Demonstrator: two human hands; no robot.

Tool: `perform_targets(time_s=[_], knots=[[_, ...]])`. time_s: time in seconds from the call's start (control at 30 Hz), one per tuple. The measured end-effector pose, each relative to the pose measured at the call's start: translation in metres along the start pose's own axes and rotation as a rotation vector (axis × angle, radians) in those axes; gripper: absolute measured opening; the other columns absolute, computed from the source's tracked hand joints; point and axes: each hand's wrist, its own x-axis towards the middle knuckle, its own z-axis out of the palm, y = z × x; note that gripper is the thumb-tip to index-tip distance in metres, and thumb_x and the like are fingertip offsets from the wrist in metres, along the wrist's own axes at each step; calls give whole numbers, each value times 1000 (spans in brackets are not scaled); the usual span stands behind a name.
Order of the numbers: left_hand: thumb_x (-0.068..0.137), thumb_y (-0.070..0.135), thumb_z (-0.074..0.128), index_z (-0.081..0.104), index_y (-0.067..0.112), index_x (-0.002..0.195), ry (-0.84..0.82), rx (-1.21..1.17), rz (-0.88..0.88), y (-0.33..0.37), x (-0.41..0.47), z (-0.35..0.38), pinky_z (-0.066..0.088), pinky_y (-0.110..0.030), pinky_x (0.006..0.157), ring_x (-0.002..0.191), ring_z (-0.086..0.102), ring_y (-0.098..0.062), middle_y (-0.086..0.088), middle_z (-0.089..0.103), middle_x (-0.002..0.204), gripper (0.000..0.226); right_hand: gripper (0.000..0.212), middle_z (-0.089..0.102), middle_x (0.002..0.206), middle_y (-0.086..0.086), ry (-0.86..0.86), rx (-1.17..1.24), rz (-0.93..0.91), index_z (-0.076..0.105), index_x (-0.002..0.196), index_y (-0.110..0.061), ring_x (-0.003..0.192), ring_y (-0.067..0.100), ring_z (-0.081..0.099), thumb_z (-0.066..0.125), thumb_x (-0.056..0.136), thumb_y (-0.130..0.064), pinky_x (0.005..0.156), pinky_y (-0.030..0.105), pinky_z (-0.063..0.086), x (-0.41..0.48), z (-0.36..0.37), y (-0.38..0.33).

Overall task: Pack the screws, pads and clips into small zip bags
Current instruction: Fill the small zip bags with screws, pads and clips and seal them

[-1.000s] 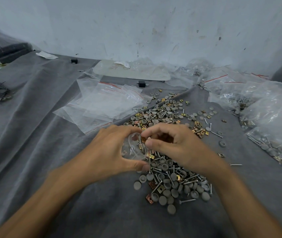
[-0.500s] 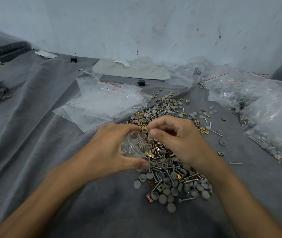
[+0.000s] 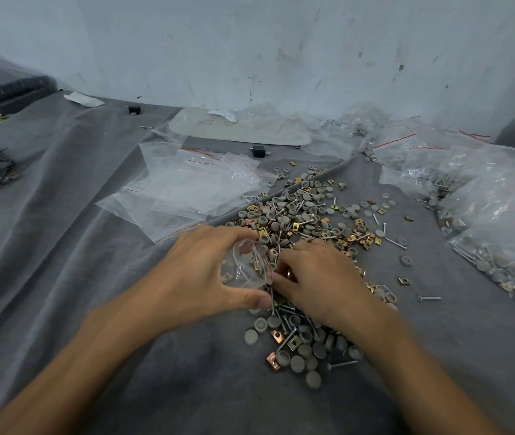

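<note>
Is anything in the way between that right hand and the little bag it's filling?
Nothing visible. The left hand holds the small zip bag right beside the right hand, which reaches into the pile of parts next to the bag.

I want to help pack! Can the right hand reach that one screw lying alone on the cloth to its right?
Probably yes. The screw lies uncovered on the grey cloth, right of the right hand; only low loose pads lie between.

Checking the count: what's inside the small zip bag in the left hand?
Through the clear small zip bag, a few thin screws show. The left hand wraps its sides, so any pads or clips inside are hidden.
</note>
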Motion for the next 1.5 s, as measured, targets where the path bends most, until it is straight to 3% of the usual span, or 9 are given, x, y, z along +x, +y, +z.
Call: perform_targets(time_s=[0.23, 0.53, 0.63, 0.73, 0.83, 1.0, 1.1, 1.27, 1.5], knots=[[59, 82, 68, 44, 47, 140, -1, 12, -10, 3, -1, -2, 36, -28, 107, 125, 39, 2, 29, 47, 130, 92, 30, 56, 92, -7, -25, 10, -23, 49, 85, -31, 90, 18, 53, 53, 94, -60, 75, 35, 33, -2, -2, -8], [57, 86, 64, 42, 48, 141, -23, 11, -26, 4, -1, -4, 38, -31, 109, 126, 39, 2, 31, 46, 129, 94, 28, 55, 84, -16, -117, 227, -22, 49, 76, -38, 77, -1, 51, 70, 88, -53, 64, 23, 38, 0, -4, 3], [56, 87, 63, 40, 50, 140, -26, 8, -31, 4, -1, -4, 37, -31, 109, 126, 37, 3, 33, 43, 128, 95, 19, 64, 83, -14, -48, 408, 53, 58, 83, -36, 78, 0, 59, 75, 88, -45, 69, 24, 49, -1, -5, 12], [55, 89, 62, 40, 50, 141, -27, 5, -34, 3, -1, -4, 37, -32, 110, 127, 37, 1, 31, 43, 131, 97, 16, 68, 86, -17, 65, 610, 50, 62, 84, -35, 79, 1, 64, 78, 86, -39, 67, 16, 50, -2, -11, 21], [56, 89, 62, 38, 51, 141, -31, 5, -36, 3, -1, -4, 38, -32, 109, 127, 38, 1, 29, 45, 133, 96, 11, 73, 86, -10, 137, 825, 11, 69, 90, -32, 77, 6, 68, 79, 86, -34, 69, 16, 53, -4, -17, 25], [55, 88, 62, 39, 51, 140, -33, 16, -31, 3, -2, -4, 35, -27, 104, 123, 36, 4, 37, 37, 123, 95, 17, 76, 93, 8, 71, 1445, 28, 78, 100, -23, 86, 17, 71, 73, 84, -25, 75, 23, 56, -7, -23, 22], [55, 89, 60, 40, 51, 140, -27, 16, -25, 3, -2, -5, 35, -27, 105, 124, 36, 4, 37, 38, 123, 95, 21, 74, 96, 12, 20, 1625, -2, 78, 106, -16, 88, 18, 69, 73, 86, -19, 77, 25, 57, -8, -25, 20], [54, 90, 59, 40, 51, 141, -28, 24, -19, 3, -2, -5, 33, -24, 101, 119, 33, 8, 45, 32, 115, 97, 27, 76, 101, 11, 3, 1652, -36, 79, 107, -18, 92, 18, 70, 76, 81, -19, 81, 25, 57, -11, -31, 15], [54, 90, 58, 40, 49, 141, -31, 18, -29, 5, -1, -5, 35, -29, 108, 125, 36, 4, 33, 41, 127, 98, 26, 75, 104, 7, 31, 1600, -63, 78, 103, -18, 98, 16, 69, 76, 79, -9, 83, 25, 56, -12, -32, 11]])
